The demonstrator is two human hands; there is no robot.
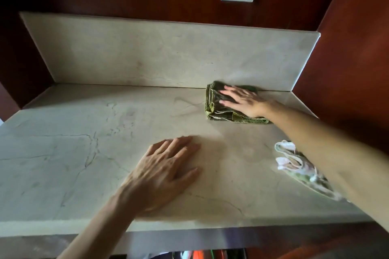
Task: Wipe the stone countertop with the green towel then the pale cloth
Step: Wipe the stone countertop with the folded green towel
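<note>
The right hand (242, 101) lies flat, fingers straight, pressing on the folded green towel (229, 104) at the far right of the counter (73, 153), hard against the backsplash (147, 57), with its fingers pointing left toward the unwiped stretch. The pale cloth (294, 166) lies crumpled near the front right edge, partly under that forearm. The left hand (166, 172) rests open and flat on the stone mid-counter, holding nothing, right in the path of a likely leftward sweep.
</note>
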